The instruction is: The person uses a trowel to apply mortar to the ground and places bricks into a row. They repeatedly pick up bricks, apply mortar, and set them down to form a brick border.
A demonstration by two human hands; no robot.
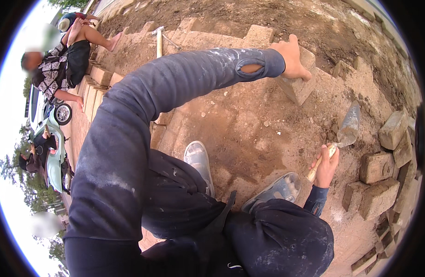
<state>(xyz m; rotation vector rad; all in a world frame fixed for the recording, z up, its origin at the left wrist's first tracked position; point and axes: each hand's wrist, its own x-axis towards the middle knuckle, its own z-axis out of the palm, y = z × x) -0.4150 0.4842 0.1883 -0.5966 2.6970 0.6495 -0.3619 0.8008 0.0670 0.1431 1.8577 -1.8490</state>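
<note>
My left arm reaches across to the far side, and my left hand [292, 59] grips a tan paving block [301, 90] from above. Its thumb lies on the near side of the block; the far fingers are partly hidden. My right hand [326, 167] is wrapped round the pale handle of a pointed trowel [349, 125]. The trowel's dirty metal blade points away over the soil, to the right of the held block.
Several loose blocks [378, 167] lie piled at the right. A row of set blocks [194, 39] runs along the dug soil, with a hammer [159, 41] on it. A person [60, 69] sits at the upper left; a motorbike [57, 152] stands beyond. My sandalled feet [197, 161] are on the dirt.
</note>
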